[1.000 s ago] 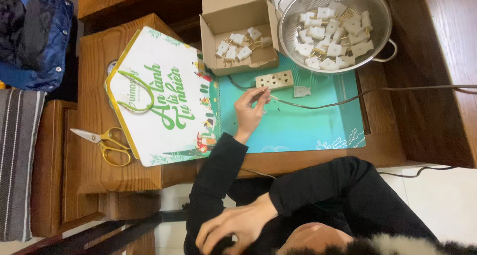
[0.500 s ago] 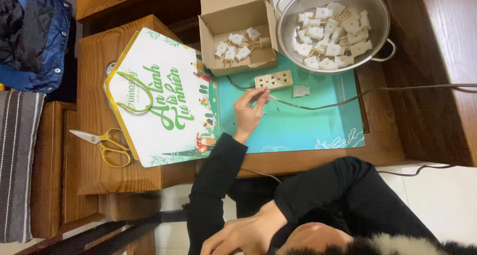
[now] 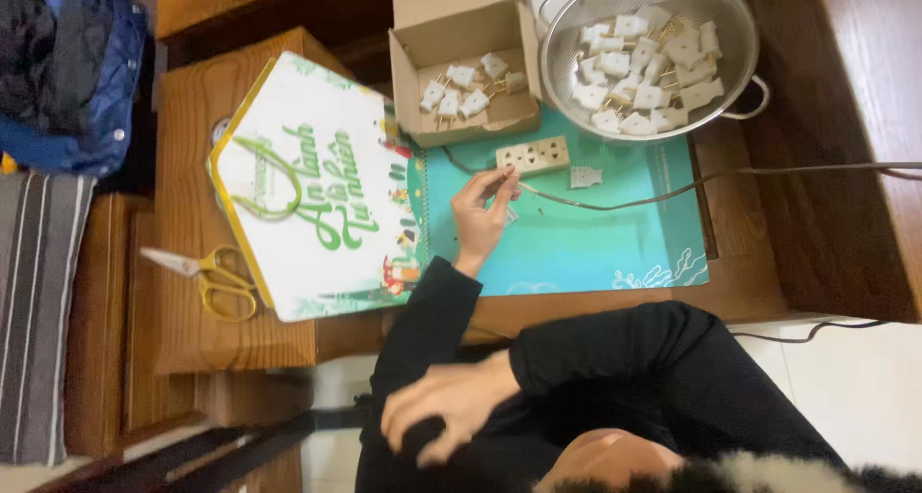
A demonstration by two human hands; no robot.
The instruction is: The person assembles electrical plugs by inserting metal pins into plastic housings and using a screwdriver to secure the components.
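Note:
My left hand [image 3: 480,210] reaches over the teal mat [image 3: 595,243], its fingertips pinched on the end of a thin grey cable [image 3: 672,191] just below a white socket strip [image 3: 534,154]. A small white plug part [image 3: 585,176] lies to the right of the strip. My right hand [image 3: 447,411] rests with fingers spread on my dark clothing, below the table edge, holding nothing. A cardboard box [image 3: 461,61] of white plugs and a metal colander [image 3: 653,56] with several white plugs stand beyond the strip.
A white and green paper bag [image 3: 307,186] lies left of the mat. Yellow-handled scissors [image 3: 206,277] sit on the wooden stool [image 3: 192,119]. A blue jacket [image 3: 72,71] is at the far left. A dark wooden table edge [image 3: 845,119] runs along the right.
My right hand has shifted slightly over my dark clothing and its fingers have spread. My left hand stays beside the socket strip.

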